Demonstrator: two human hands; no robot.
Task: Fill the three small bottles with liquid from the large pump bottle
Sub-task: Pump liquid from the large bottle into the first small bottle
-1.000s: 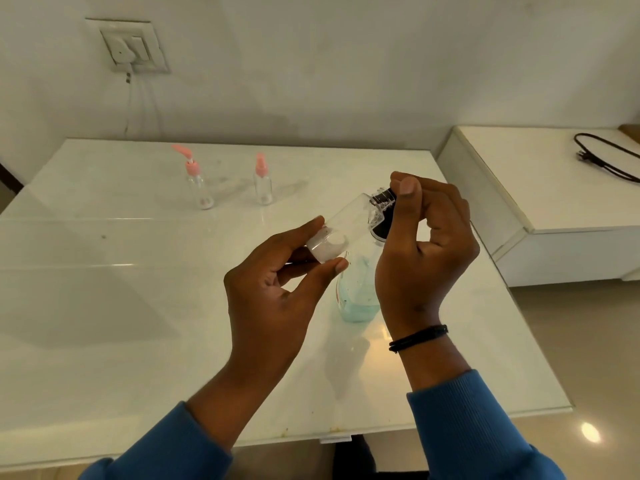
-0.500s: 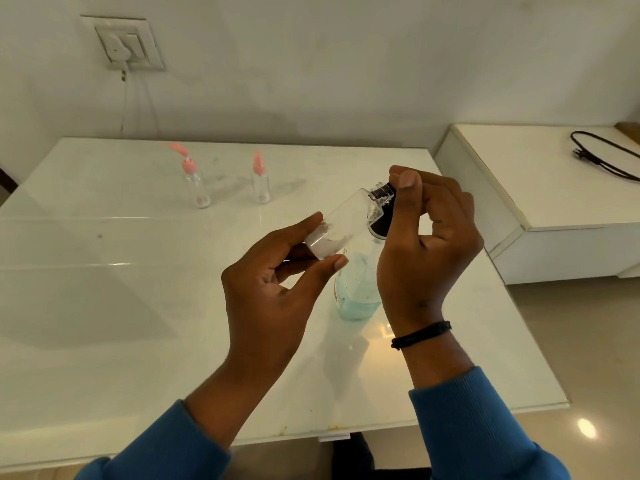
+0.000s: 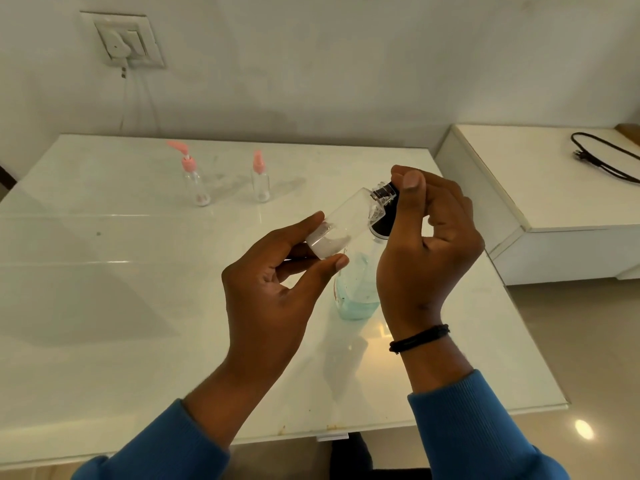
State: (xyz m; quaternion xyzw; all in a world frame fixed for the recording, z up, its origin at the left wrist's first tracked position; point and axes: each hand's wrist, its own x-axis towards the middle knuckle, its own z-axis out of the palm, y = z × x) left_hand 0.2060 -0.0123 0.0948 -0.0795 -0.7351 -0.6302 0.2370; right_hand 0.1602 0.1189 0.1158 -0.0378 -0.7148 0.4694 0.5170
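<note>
The left hand (image 3: 273,292) pinches a tilted, uncapped small bottle (image 3: 341,225) by its base; the right hand (image 3: 429,251) grips the large pump bottle (image 3: 356,289)'s black pump head (image 3: 384,216); no readable label shows.

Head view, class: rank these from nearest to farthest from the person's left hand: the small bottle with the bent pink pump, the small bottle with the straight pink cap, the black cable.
1. Straight-capped small bottle, on the table beyond the left hand.
2. Bent-pump small bottle, further left.
3. Black cable, on the side unit, far right.
</note>
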